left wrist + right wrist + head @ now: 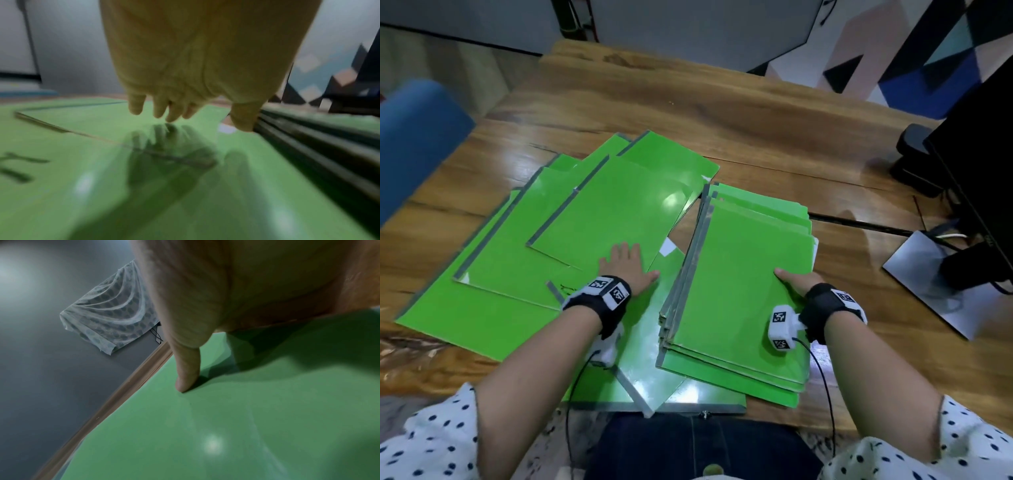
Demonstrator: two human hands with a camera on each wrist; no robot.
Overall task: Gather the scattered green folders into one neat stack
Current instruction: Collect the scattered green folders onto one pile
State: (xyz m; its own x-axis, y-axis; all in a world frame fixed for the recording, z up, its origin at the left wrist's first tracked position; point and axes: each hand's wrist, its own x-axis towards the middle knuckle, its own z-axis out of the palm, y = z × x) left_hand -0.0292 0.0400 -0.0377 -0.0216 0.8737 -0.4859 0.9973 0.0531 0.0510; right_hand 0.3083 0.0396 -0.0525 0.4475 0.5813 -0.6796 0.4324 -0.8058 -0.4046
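Note:
Several green folders (517,240) with grey spines lie fanned and overlapping on the left half of the wooden table (722,113). On the right, a rough stack of folders (739,274) sits with its edges stepped. My left hand (628,263) lies flat with straight fingers on the near corner of a loose folder (613,212). In the left wrist view, the fingertips (174,113) touch the glossy green surface beside the stack's dark spines (318,138). My right hand (796,279) grips the stack's right edge. Its thumb (188,369) presses on the top folder (226,418), and the other fingers are hidden.
A black monitor (976,164) on a silver stand (935,274) occupies the right side, with cables trailing by it. At the far left stands a blue chair back (414,137). One bottom folder (688,401) overhangs the table's near edge at my lap.

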